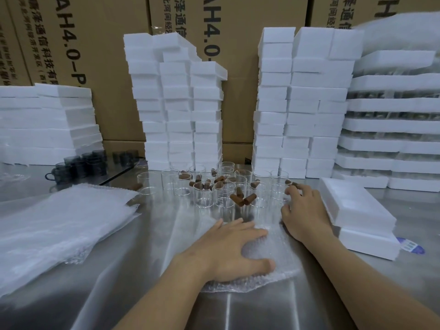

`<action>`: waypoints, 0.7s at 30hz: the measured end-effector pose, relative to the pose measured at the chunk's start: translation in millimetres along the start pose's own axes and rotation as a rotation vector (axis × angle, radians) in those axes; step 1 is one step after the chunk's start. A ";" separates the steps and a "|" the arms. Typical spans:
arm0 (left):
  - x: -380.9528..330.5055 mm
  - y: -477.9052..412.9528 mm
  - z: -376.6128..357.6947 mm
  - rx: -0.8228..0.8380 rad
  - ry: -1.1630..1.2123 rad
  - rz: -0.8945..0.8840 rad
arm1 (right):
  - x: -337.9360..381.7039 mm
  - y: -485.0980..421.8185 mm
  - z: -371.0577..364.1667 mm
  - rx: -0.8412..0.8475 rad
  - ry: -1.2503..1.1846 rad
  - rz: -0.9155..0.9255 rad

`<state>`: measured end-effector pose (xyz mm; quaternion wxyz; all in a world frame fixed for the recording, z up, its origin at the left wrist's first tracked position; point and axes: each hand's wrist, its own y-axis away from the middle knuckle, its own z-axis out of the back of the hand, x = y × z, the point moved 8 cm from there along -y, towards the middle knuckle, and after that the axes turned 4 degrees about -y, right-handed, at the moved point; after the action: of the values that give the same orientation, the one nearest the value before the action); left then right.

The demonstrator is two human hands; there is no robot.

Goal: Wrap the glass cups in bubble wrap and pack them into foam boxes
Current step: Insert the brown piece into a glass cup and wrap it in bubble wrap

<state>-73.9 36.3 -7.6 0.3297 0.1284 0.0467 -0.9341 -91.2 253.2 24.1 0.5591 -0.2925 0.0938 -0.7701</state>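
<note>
Glass cup [277, 195] stands upright just left of the right hand [307, 210], fingers curled, grip unclear; the left hand [228, 251] lies spread-fingered on the bubble wrap [283, 253].

Tall brown cardboard cartons [107, 55] with black lettering fill the frame's top behind a shiny metal table [107, 282].
</note>
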 end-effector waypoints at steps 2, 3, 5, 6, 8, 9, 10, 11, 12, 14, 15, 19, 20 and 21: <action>-5.1 -0.8 1.5 -0.016 0.019 -0.017 | -3.9 -4.0 -5.0 0.049 0.051 -0.039; -7.4 -1.0 2.0 -0.025 0.025 -0.026 | -4.5 -4.9 -6.4 0.068 0.062 -0.057; -11.6 -1.0 2.7 -0.037 0.026 -0.044 | -5.4 -4.2 -5.4 0.076 0.040 -0.092; -12.4 -0.7 2.7 -0.041 0.022 -0.050 | -5.6 -3.0 -4.9 0.071 0.017 -0.103; -12.2 -0.9 3.2 -0.044 0.015 -0.050 | -4.9 -0.9 -2.8 0.062 -0.019 -0.099; -11.9 -0.5 3.4 -0.043 0.017 -0.046 | -4.2 1.4 -1.8 0.066 -0.035 -0.096; -11.8 -0.2 3.7 -0.044 0.019 -0.044 | -3.6 4.3 -0.1 0.072 -0.053 -0.098; -11.8 0.0 4.5 -0.049 0.019 -0.045 | -3.0 8.1 2.2 0.081 -0.065 -0.104; -12.1 0.2 5.1 -0.055 0.022 -0.046 | -2.6 13.1 4.7 0.086 -0.072 -0.111; -12.3 1.3 6.8 -0.077 0.043 -0.041 | -1.5 25.4 11.0 0.079 -0.079 -0.113; -11.3 2.0 8.4 -0.095 0.060 -0.032 | -0.4 32.1 15.1 0.068 -0.082 -0.110; -7.6 5.7 12.9 -0.170 0.109 -0.004 | -2.9 60.5 30.5 0.016 -0.033 -0.127; -7.6 6.4 14.1 -0.188 0.111 -0.003 | -3.4 66.3 33.3 0.008 -0.016 -0.124; -7.9 7.2 15.5 -0.206 0.110 -0.002 | -3.5 70.6 35.5 0.003 0.000 -0.120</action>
<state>-66.8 32.8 9.4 0.3371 0.1450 0.1607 -0.9163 -13.8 237.7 18.4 0.5125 -0.2970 0.0750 -0.8022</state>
